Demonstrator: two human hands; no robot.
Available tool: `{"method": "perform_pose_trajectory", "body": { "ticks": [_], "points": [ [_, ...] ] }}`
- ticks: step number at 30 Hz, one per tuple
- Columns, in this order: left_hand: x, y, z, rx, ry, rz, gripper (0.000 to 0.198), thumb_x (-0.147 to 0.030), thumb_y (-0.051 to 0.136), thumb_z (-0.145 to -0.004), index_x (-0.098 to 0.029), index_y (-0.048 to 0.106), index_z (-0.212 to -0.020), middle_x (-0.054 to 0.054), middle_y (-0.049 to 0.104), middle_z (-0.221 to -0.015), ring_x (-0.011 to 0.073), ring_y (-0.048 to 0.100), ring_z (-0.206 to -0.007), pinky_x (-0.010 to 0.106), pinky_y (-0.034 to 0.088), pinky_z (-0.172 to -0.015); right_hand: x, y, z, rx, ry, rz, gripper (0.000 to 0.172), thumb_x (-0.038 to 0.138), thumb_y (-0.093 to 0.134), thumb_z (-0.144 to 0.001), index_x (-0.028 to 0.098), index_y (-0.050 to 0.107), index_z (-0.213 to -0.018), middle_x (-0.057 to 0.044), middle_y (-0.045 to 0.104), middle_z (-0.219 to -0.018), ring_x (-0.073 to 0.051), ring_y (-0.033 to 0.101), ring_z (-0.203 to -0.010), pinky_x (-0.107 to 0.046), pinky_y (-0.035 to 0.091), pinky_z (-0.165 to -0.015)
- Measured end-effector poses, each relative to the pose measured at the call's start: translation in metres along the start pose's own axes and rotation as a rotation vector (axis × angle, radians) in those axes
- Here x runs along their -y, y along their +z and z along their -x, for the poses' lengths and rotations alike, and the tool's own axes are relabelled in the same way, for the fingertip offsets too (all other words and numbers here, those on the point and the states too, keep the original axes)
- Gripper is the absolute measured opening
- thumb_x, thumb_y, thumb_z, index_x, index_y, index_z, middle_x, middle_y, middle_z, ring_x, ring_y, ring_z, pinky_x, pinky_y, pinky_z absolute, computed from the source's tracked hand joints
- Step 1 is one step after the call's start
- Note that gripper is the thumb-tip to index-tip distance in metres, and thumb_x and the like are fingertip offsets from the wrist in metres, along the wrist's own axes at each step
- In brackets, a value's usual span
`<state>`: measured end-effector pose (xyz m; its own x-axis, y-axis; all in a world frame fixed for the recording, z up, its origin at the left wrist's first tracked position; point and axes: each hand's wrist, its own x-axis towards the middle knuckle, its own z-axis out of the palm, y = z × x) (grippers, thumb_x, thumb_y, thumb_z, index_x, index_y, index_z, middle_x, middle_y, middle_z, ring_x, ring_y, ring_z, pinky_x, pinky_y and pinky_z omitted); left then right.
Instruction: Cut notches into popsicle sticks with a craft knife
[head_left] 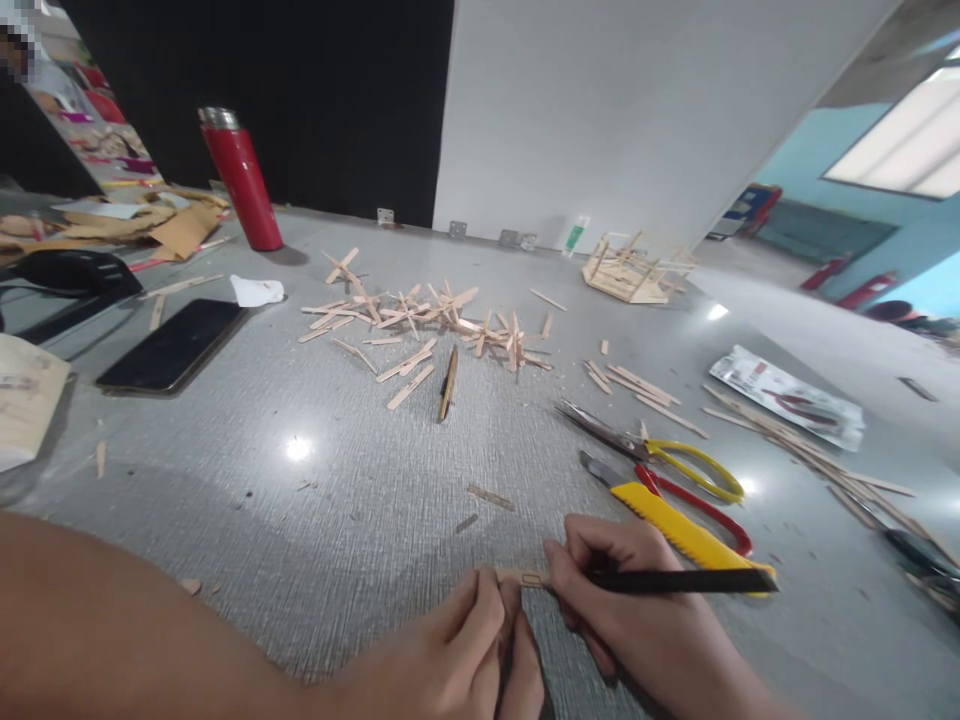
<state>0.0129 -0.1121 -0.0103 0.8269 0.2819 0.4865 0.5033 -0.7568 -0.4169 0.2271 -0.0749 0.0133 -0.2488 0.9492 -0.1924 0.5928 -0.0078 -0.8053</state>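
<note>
My left hand [469, 650] pinches a small wooden stick piece [525, 577] against the grey table [337, 500] at the bottom of the view. My right hand [622, 600] is closed around a black pen [675, 581], its tip on the stick piece. Both hands touch at the piece. My left forearm lies across the bottom left. A heap of wooden craft sticks [427, 320] is spread across the middle of the table, farther away.
Yellow-handled scissors [660, 455], a red-handled tool [690, 505] and a yellow utility knife [682, 530] lie right of my hands. A phone [172, 345], red flask [241, 180], stick-built frame [634, 268], plastic packet [787, 395] and long sticks [810, 450] surround them.
</note>
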Motion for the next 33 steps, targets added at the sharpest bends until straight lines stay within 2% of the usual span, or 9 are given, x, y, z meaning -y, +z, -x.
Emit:
{"method": "perform_pose_trajectory", "body": {
  "ticks": [11,21,27,33],
  "points": [
    [0.0014,0.0002,0.0003,-0.001,0.011,-0.009,0.029,-0.027,0.059,-0.1,-0.005,0.072,-0.112,0.014,0.077,-0.107,0.0246,0.072,-0.098,0.035,0.052,-0.095,-0.0002,0.0001,0.0009,0.001,0.024,0.001,0.043,0.035,0.063,-0.094,0.023,0.041,-0.058,0.009,0.042,-0.043,-0.006,0.044,-0.031,-0.019,0.028,-0.036],
    [0.0002,0.0024,0.0014,0.001,0.001,0.005,0.034,-0.029,0.053,-0.102,-0.003,0.071,-0.115,0.014,0.077,-0.109,0.0246,0.072,-0.099,0.034,0.054,-0.093,0.0048,0.0002,-0.0004,0.002,0.03,-0.044,0.043,0.036,0.064,-0.093,0.022,0.043,-0.058,0.009,0.042,-0.042,-0.006,0.042,-0.03,-0.018,0.028,-0.035],
    [0.0007,0.0006,0.0011,0.0,0.024,-0.02,0.026,-0.02,0.058,-0.098,-0.005,0.072,-0.114,0.012,0.077,-0.109,0.0241,0.072,-0.1,0.034,0.053,-0.094,0.0024,0.0012,0.0002,0.004,0.05,-0.056,0.044,0.039,0.065,-0.092,0.023,0.042,-0.058,0.007,0.047,-0.046,-0.006,0.045,-0.031,-0.019,0.028,-0.035],
    [0.0012,0.0001,-0.0004,0.003,0.017,-0.018,0.037,-0.034,0.051,-0.103,-0.005,0.072,-0.114,0.013,0.077,-0.109,0.0248,0.073,-0.1,0.034,0.054,-0.093,0.0027,0.0009,-0.0018,0.008,0.06,-0.074,0.043,0.039,0.063,-0.093,0.022,0.044,-0.059,0.007,0.047,-0.046,-0.006,0.045,-0.031,-0.018,0.027,-0.034]
  ]
}}
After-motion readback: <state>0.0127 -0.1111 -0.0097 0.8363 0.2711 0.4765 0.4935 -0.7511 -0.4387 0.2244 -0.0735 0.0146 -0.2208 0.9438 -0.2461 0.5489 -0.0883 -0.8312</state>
